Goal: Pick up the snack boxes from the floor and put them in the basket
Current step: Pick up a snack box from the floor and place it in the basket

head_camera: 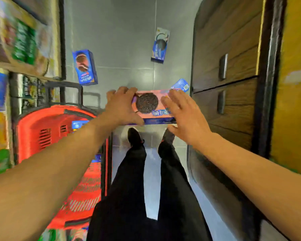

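A pink cookie box (153, 106) with a big dark biscuit on its face is held above the floor in front of my feet. My left hand (122, 106) grips its left end, thumb under the near edge. My right hand (184, 115) lies against its right end with straight, spread fingers. Three more blue snack boxes lie on the grey tiles: one at the left (85, 67), one farther off (160, 46), one partly hidden behind the pink box (181, 85). The red basket (47, 129) stands at my left, with a blue box (77, 125) inside it.
Shelves of packaged goods (23, 42) line the left side. A dark wooden cabinet with metal handles (223, 66) stands on the right. My legs and black shoes (135, 136) are below the held box. Grey floor tiles (122, 40) stretch ahead.
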Tool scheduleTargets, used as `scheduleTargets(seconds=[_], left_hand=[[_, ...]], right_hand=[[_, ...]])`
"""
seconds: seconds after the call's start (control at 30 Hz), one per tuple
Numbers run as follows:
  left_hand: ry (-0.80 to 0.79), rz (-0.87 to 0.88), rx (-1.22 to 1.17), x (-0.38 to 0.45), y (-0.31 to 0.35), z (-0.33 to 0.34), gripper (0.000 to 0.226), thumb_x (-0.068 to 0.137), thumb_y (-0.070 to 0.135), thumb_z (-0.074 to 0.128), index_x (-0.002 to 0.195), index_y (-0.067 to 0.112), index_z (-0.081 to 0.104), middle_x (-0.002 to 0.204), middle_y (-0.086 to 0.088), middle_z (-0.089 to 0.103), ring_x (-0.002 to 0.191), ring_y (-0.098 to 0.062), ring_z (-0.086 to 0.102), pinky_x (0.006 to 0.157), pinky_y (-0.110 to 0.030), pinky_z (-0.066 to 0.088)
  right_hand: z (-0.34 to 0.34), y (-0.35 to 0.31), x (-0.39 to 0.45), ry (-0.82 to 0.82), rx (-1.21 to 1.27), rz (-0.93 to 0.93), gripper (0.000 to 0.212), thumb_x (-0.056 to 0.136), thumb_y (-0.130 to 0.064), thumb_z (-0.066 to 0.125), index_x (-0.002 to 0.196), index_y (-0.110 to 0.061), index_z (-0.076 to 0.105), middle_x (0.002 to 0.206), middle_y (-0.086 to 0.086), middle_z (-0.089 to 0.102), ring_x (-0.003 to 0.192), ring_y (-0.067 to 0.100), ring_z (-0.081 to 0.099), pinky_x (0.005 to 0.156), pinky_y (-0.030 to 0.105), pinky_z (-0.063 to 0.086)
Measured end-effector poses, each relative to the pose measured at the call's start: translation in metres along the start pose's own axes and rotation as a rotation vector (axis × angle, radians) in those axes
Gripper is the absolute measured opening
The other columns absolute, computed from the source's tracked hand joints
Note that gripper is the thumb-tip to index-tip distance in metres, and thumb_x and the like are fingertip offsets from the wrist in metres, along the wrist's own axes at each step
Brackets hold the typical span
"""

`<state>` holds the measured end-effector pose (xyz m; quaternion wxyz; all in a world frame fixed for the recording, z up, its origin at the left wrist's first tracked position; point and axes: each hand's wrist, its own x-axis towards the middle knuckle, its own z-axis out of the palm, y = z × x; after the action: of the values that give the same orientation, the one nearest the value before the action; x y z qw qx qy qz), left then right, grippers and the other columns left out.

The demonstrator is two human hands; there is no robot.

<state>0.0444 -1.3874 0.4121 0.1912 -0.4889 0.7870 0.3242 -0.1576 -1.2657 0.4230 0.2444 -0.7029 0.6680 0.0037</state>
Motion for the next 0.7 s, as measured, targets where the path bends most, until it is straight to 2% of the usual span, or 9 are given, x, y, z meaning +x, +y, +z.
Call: scheduleTargets(seconds=[0.1, 0.2, 0.27, 0.33, 0.4, 0.5, 0.57, 0.6, 0.7], left_hand=[[-0.066, -0.014, -0.063, -0.051, 0.001, -0.052, 0.125, 0.022, 0.071, 0.054, 0.138, 0.026, 0.042, 0.132, -0.009, 0.051, 0.122, -0.028, 0.048, 0.105, -0.038, 0.034], [-0.170, -0.026, -0.258, -0.102, -0.002, -0.088, 0.084, 0.036, 0.066, 0.069, 0.112, 0.035, 0.057, 0.112, 0.004, 0.064, 0.100, -0.020, 0.062, 0.090, -0.036, 0.049], [-0.168, -0.064, -0.383, -0.124, -0.006, -0.097, 0.070, 0.051, 0.060, 0.076, 0.115, 0.037, 0.059, 0.110, 0.008, 0.064, 0.098, -0.014, 0.062, 0.089, -0.031, 0.049], [-0.041, -0.120, -0.481, -0.158, -0.008, -0.097, 0.067, 0.059, 0.063, 0.073, 0.119, 0.033, 0.061, 0.105, 0.007, 0.065, 0.094, -0.015, 0.063, 0.085, -0.029, 0.049], [0.147, -0.105, -0.564, -0.197, -0.008, -0.091, 0.078, 0.052, 0.072, 0.066, 0.120, 0.032, 0.062, 0.108, 0.009, 0.066, 0.097, -0.012, 0.064, 0.088, -0.030, 0.051], [0.422, -0.044, -0.699, -0.263, -0.003, -0.070, 0.077, 0.054, 0.063, 0.068, 0.124, 0.033, 0.057, 0.115, 0.010, 0.064, 0.099, -0.004, 0.062, 0.092, -0.022, 0.049], [0.547, -0.038, -0.710, -0.306, 0.005, -0.050, 0.074, 0.056, 0.056, 0.071, 0.124, 0.035, 0.054, 0.112, 0.018, 0.061, 0.098, 0.002, 0.059, 0.090, -0.015, 0.046], [0.574, -0.040, -0.682, -0.318, 0.008, -0.041, 0.074, 0.057, 0.055, 0.072, 0.125, 0.034, 0.053, 0.114, 0.018, 0.061, 0.102, 0.002, 0.057, 0.092, -0.017, 0.045], [0.747, -0.151, -0.585, -0.367, 0.005, -0.007, 0.081, 0.062, 0.062, 0.067, 0.132, 0.024, 0.054, 0.125, 0.003, 0.060, 0.113, -0.009, 0.053, 0.095, -0.023, 0.039]], right_hand=[[-0.058, -0.031, -0.023, 0.108, -0.018, -0.098, 0.077, 0.062, -0.018, 0.078, 0.134, -0.010, 0.050, 0.137, 0.016, 0.046, 0.128, 0.039, 0.043, 0.108, 0.046, 0.038], [-0.095, -0.056, -0.043, 0.186, 0.058, -0.158, 0.061, 0.069, -0.010, 0.080, 0.125, -0.008, 0.056, 0.128, 0.015, 0.055, 0.116, 0.034, 0.051, 0.092, 0.044, 0.049], [-0.111, -0.066, -0.050, 0.128, 0.141, -0.161, 0.061, 0.073, -0.015, 0.081, 0.128, -0.011, 0.054, 0.128, 0.010, 0.056, 0.115, 0.029, 0.053, 0.092, 0.037, 0.048], [-0.126, -0.075, -0.061, 0.077, 0.230, -0.157, 0.061, 0.074, -0.020, 0.081, 0.128, -0.016, 0.052, 0.125, 0.003, 0.056, 0.111, 0.021, 0.055, 0.089, 0.024, 0.041], [-0.135, -0.080, -0.074, 0.070, 0.323, -0.140, 0.061, 0.073, -0.018, 0.080, 0.127, -0.018, 0.053, 0.120, -0.001, 0.056, 0.105, 0.017, 0.055, 0.083, 0.019, 0.036], [-0.145, -0.090, -0.088, 0.091, 0.426, -0.178, 0.062, 0.074, -0.014, 0.079, 0.130, -0.019, 0.053, 0.114, -0.007, 0.054, 0.099, 0.012, 0.053, 0.079, 0.011, 0.034], [-0.146, -0.103, -0.098, 0.078, 0.432, -0.238, 0.066, 0.074, -0.013, 0.080, 0.133, -0.019, 0.051, 0.114, -0.007, 0.054, 0.100, 0.011, 0.053, 0.081, 0.014, 0.034], [-0.146, -0.108, -0.099, 0.080, 0.438, -0.251, 0.067, 0.075, -0.013, 0.080, 0.135, -0.020, 0.050, 0.116, -0.005, 0.055, 0.101, 0.010, 0.052, 0.082, 0.014, 0.033], [-0.146, -0.144, -0.116, 0.034, 0.486, -0.380, 0.069, 0.077, -0.016, 0.078, 0.139, -0.024, 0.046, 0.126, -0.001, 0.055, 0.111, 0.012, 0.053, 0.094, 0.019, 0.035]])
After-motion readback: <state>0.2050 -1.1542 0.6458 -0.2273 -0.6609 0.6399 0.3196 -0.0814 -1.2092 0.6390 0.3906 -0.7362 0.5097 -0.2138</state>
